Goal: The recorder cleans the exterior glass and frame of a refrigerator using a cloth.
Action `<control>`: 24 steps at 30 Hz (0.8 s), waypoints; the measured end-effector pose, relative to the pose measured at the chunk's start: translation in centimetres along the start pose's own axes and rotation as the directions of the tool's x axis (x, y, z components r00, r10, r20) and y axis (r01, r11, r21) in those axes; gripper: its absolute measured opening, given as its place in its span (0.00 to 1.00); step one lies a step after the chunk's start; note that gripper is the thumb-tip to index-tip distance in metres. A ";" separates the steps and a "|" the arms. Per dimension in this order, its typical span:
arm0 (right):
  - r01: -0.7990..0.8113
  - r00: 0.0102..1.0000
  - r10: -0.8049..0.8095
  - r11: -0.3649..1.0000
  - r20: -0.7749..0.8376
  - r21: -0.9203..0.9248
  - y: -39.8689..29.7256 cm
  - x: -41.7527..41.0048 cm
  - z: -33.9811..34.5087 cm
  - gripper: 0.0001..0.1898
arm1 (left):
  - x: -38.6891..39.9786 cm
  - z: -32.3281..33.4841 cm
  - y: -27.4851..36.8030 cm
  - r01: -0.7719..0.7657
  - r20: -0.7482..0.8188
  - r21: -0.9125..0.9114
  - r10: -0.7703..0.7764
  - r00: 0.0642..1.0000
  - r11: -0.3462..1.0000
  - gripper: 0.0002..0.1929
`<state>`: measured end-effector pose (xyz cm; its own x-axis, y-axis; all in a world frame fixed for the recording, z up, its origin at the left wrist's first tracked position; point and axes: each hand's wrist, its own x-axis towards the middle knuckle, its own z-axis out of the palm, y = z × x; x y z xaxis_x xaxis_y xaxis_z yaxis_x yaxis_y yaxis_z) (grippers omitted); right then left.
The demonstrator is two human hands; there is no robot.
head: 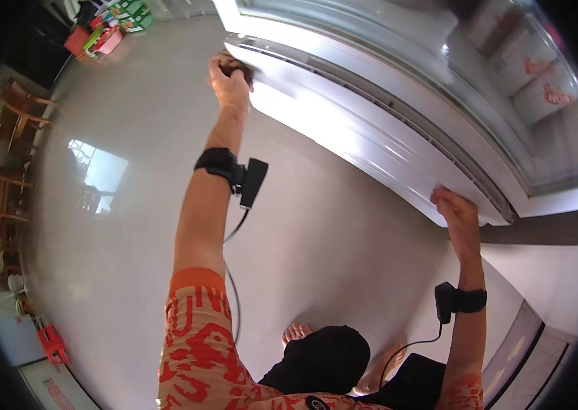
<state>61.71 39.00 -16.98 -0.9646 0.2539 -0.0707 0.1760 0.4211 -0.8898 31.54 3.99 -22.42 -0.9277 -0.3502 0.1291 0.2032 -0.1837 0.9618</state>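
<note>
My left hand (230,84) is closed around a dark brown, crumpled thing (232,65), perhaps a cloth or scrubber; blur hides its exact kind. It is at the far left end of the long white lower panel (340,128) of a glass-doored display refrigerator. Near the panel's right end, my right hand (457,207) has its fingers curled against the white face. Whether those fingers grip anything cannot be told. A slotted grey strip (396,105) runs along the panel's top, below the white-framed glass door (473,123).
Behind the glass stand packages (545,87) bearing print. Grey glossy floor (130,230) spreads to the left. Wooden chairs (20,110), a red plastic stool (53,343) and colourful tubs (107,41) line the far side. Cabled black devices (253,182) are strapped to both forearms.
</note>
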 end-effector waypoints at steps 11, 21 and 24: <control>-0.049 0.997 0.051 0.998 -0.051 0.034 0.8 -0.5 -0.7 0.11 | -10.0 4.3 -2.3 -0.062 0.141 0.096 0.048 0.989 0.993 0.08; -0.086 0.995 0.082 0.994 0.051 0.074 -0.9 -2.1 -1.1 0.12 | -26.3 9.3 -1.0 -0.509 0.430 0.297 0.363 0.827 0.808 0.13; -0.120 0.986 0.119 0.993 0.117 0.004 -0.8 -2.9 -2.7 0.16 | -29.1 9.7 -0.2 -0.565 0.629 0.241 0.316 0.710 0.789 0.14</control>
<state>64.87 40.24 -14.84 -0.9531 0.1986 -0.2285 0.2901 0.3839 -0.8766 55.42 23.18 -24.05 -0.7913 0.2715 0.5478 0.6092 0.2745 0.7440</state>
